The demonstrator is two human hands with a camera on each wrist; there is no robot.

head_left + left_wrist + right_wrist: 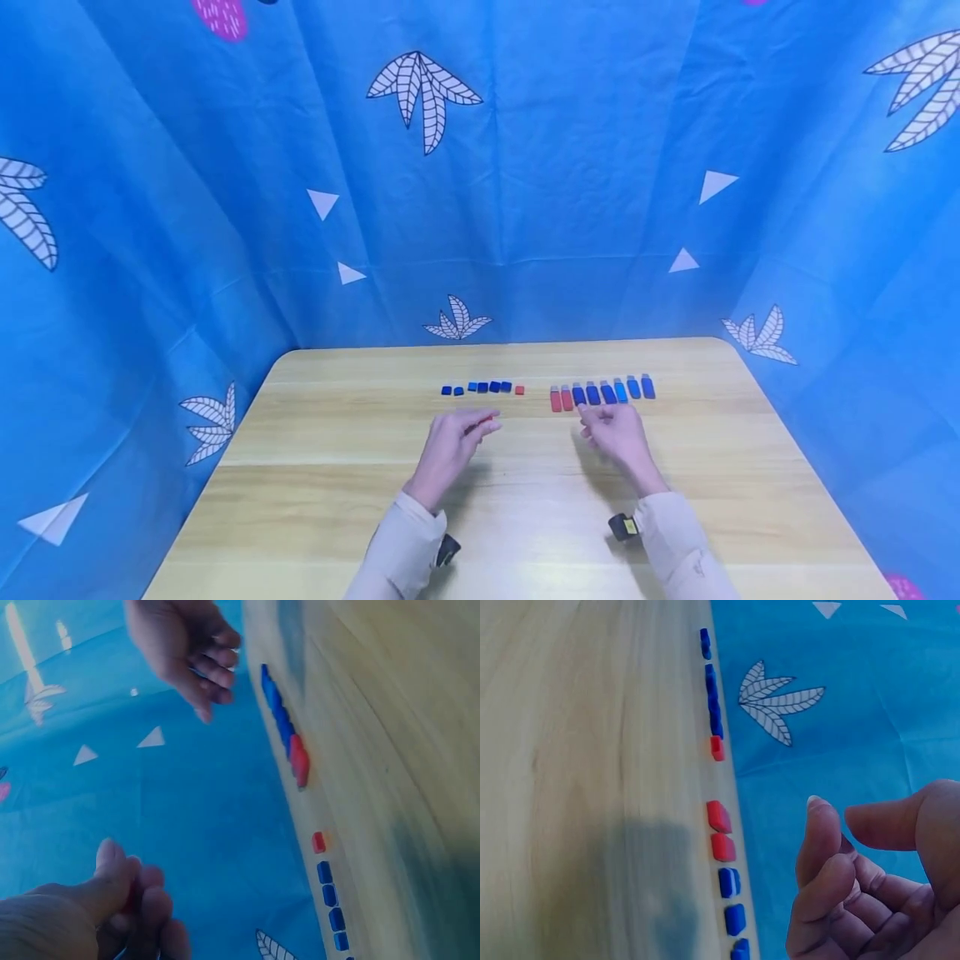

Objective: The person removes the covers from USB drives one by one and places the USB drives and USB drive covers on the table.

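Note:
My left hand point(455, 439) is raised over the table and pinches a small red piece, probably a USB stick cap point(132, 900), mostly hidden by the fingers. Beyond it lies a row of small caps: several blue caps point(483, 387) and one red cap point(520, 390) at the right end. To the right, uncapped USB sticks stand side by side, two red sticks point(556, 402) first, then several blue sticks point(648, 387). My right hand point(617, 433) hovers just in front of the blue sticks, its fingers loosely bent; in the right wrist view, thumb and forefinger are apart with nothing between them.
Both rows lie near the far edge of the wooden table point(300, 492). Behind and at both sides hangs a blue patterned curtain point(570, 167). A small black device point(622, 527) is at the right wrist, another black device point(447, 550) at the left.

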